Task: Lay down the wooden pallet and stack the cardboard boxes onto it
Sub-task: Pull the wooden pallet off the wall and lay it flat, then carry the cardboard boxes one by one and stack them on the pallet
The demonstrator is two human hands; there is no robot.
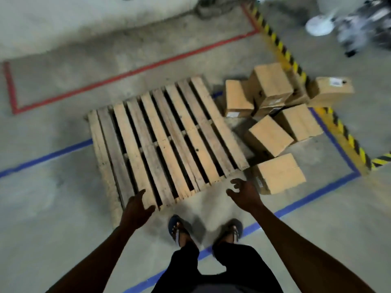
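Note:
The wooden pallet [165, 140] lies flat on the concrete floor in front of me, slats up, with nothing on it. Several cardboard boxes are heaped on the floor along its right side; the nearest box [279, 174] sits by the pallet's near right corner. My left hand [138, 208] hovers over the pallet's near edge, fingers relaxed and holding nothing. My right hand [243, 192] hangs just off the near right corner, fingers loosely curled and holding nothing, a little left of the nearest box.
Blue tape lines [317, 194] mark the floor around the pallet, a red tape line [135, 70] runs behind it, and a yellow-black striped strip [340, 127] borders the boxes at right. A white fan [319, 25] stands far right. My feet [179, 231] stand just before the pallet.

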